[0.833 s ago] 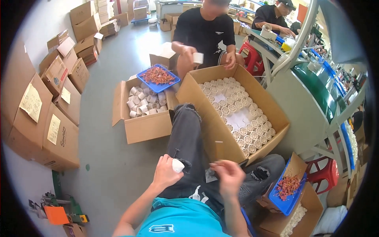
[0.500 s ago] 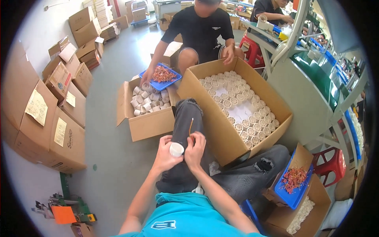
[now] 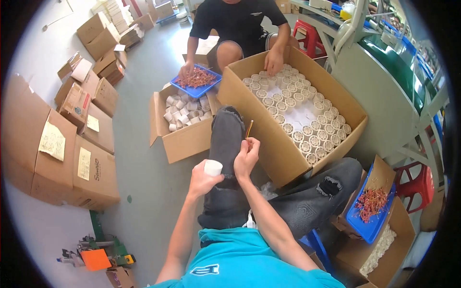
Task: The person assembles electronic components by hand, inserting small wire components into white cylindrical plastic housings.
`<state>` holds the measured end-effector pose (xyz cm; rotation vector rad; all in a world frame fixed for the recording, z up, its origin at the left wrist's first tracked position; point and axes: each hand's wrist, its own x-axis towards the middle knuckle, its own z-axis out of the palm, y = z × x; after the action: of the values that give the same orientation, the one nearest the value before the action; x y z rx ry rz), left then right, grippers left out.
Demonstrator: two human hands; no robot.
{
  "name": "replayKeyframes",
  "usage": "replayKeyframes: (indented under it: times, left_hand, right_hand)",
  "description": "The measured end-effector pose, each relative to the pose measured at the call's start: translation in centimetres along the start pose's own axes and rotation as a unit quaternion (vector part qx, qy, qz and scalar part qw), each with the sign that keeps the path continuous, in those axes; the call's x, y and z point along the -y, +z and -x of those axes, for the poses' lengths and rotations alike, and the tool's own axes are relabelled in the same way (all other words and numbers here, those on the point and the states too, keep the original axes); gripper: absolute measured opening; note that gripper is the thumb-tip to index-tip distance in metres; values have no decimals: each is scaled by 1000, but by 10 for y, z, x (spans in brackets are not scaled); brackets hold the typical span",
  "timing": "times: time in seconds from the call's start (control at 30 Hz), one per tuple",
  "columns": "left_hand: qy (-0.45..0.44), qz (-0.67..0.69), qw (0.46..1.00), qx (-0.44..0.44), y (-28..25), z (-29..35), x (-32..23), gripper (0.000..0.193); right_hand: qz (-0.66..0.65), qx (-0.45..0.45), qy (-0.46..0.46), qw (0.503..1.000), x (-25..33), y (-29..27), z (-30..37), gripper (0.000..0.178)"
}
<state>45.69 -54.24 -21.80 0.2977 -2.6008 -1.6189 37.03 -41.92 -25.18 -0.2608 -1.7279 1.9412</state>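
Note:
My left hand (image 3: pixel 200 181) is wrapped round a short white plastic cup (image 3: pixel 212 167), its pale round end facing up. To the right, my right hand (image 3: pixel 246 157) pinches a thin wire lead (image 3: pixel 249 129), dark with a yellow strand, which points upward from the fingertips. The two hands are apart, above my dark jeans. Beyond them stands a large cardboard box (image 3: pixel 261 156) with rows of round white parts (image 3: pixel 314 140) on white sheets. Left of it, a smaller box (image 3: pixel 185 146) contains loose white cups (image 3: pixel 180 115).
Across from me a co-worker has one hand (image 3: pixel 186 71) at reddish wire pieces on a blue tray (image 3: pixel 196 92), the other (image 3: pixel 274 62) over the large box. At right are another blue tray (image 3: pixel 370 233) with wire pieces and a red stool (image 3: pixel 417 185). Cartons (image 3: pixel 57 158) line the left wall.
My right hand has moved away from the cup with the wire lead. The co-worker's one hand has gone from the loose cups to the blue tray, the other into the large box.

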Motion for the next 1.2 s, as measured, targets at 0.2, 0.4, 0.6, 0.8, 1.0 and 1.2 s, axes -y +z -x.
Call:
replayKeyframes:
  times: [0.2, 0.4, 0.6, 0.8, 1.0, 1.2]
  left_hand:
    - [63, 242, 968, 32, 3, -21, 6, 49]
    - [141, 289, 945, 63, -7, -52, -4, 63]
    - [115, 293, 949, -2, -3, -67, -11, 42]
    - [162, 283, 940, -97, -3, -116, -45, 39]
    - [211, 404, 877, 149, 46, -183, -160, 52]
    - [47, 599, 707, 373, 150, -273, -240, 47]
  right_hand:
    - [1, 126, 65, 990, 39, -35, 34, 10]
    - [21, 193, 72, 978, 52, -58, 68, 10]
    - [22, 234, 74, 969, 38, -49, 54, 13]
    - [134, 216, -64, 965, 59, -75, 15, 11]
    - [0, 196, 126, 973, 156, -138, -69, 13]
    - [-22, 121, -152, 981, 232, -141, -164, 26]
